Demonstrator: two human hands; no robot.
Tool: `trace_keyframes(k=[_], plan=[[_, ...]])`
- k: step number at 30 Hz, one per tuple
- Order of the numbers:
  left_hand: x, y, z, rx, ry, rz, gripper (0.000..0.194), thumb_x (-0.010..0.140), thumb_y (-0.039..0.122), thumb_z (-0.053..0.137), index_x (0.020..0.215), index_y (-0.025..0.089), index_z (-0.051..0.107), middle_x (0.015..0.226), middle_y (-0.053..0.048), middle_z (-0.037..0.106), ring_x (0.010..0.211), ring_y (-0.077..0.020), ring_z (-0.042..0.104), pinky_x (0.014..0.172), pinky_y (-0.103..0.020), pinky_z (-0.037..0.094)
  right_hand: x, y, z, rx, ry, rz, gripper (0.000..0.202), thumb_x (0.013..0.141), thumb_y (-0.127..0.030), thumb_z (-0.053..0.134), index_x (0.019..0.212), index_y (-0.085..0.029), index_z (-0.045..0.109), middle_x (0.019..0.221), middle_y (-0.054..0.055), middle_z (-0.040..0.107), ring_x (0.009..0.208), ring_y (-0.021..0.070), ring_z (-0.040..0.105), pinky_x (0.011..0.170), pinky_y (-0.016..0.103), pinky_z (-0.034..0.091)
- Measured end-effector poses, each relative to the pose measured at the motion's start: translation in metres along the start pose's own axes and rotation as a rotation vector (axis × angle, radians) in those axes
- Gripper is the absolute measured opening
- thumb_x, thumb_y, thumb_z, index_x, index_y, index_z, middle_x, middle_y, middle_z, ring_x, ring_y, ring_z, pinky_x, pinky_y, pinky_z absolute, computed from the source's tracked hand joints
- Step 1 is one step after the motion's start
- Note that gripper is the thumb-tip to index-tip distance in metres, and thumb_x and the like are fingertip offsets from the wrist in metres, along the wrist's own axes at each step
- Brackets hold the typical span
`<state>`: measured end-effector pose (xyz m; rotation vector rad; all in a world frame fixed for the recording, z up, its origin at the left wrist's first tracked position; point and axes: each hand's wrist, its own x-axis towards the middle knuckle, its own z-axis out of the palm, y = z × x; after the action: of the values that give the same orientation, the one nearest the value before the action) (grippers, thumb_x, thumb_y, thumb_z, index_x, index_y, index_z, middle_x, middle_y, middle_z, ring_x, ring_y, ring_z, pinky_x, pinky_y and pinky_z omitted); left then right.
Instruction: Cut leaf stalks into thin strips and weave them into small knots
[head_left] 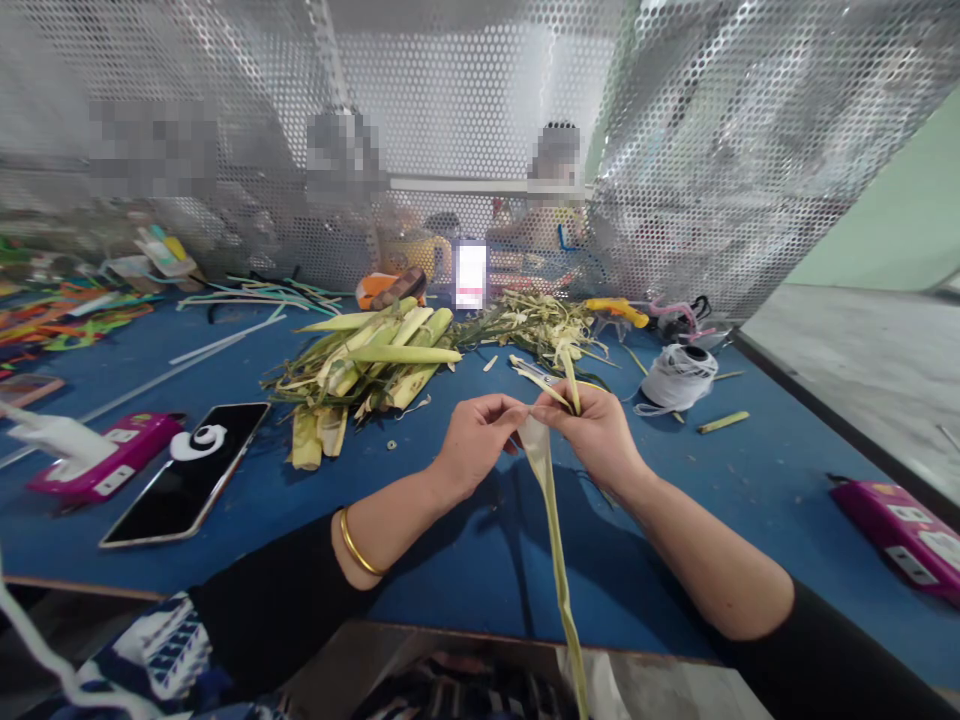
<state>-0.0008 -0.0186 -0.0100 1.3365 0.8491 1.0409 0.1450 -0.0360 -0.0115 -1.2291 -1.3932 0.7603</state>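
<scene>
Above the middle of the blue table, my left hand [484, 440] and my right hand [600, 435] meet, fingertips nearly touching. Both pinch the upper end of a long pale green leaf strip [556, 545], which hangs down past the table's front edge. Short split ends of leaf [571, 378] stick up from between my right thumb and fingers. The fingers hide exactly where the strip is gripped. Behind my right hand lies a partly covered metal tool [534, 370]. Left of my hands sits a pile of thick yellow-green leaf pieces [375, 360].
Shredded leaf scraps [536, 322] lie against the perforated metal screen [465, 110]. A white thread spool [679, 378] stands right of my hands. Power strips [112, 460] lie at both sides, with a dark phone [187, 480] at left. People sit beyond the screen.
</scene>
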Motion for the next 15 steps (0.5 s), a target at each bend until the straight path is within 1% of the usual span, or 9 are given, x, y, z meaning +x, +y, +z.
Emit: trace_keyframes(k=[3, 7, 15], plan=[[0.0001, -0.0006, -0.0001, 0.000, 0.000, 0.009, 0.016, 0.074, 0.025, 0.060, 0.063, 0.014, 0.063, 0.055, 0.002, 0.057, 0.048, -0.0074, 0.047, 0.050, -0.021, 0.042, -0.0002, 0.0004, -0.0012, -0.086, 0.012, -0.101, 0.015, 0.071, -0.028, 0.064, 0.062, -0.018, 0.058, 0.057, -0.004, 0.047, 0.054, 0.0102, 0.039, 0.053, 0.025, 0.030], [-0.0001, -0.0015, 0.0002, -0.011, 0.002, 0.030, 0.016, 0.073, 0.026, 0.061, 0.061, 0.015, 0.062, 0.054, 0.002, 0.056, 0.049, -0.0076, 0.047, 0.051, -0.021, 0.042, -0.0007, -0.0019, -0.0028, -0.181, 0.006, -0.244, 0.015, 0.076, -0.024, 0.059, 0.062, -0.019, 0.056, 0.060, -0.003, 0.048, 0.057, 0.0113, 0.042, 0.056, 0.025, 0.033], [0.0002, -0.0035, 0.0016, -0.061, 0.014, 0.019, 0.017, 0.071, 0.028, 0.062, 0.061, 0.014, 0.061, 0.055, 0.002, 0.055, 0.050, -0.0079, 0.047, 0.052, -0.022, 0.042, -0.0019, -0.0028, -0.0031, -0.301, 0.013, -0.420, 0.016, 0.081, -0.019, 0.056, 0.065, -0.019, 0.053, 0.063, -0.002, 0.047, 0.060, 0.0127, 0.044, 0.056, 0.025, 0.034]])
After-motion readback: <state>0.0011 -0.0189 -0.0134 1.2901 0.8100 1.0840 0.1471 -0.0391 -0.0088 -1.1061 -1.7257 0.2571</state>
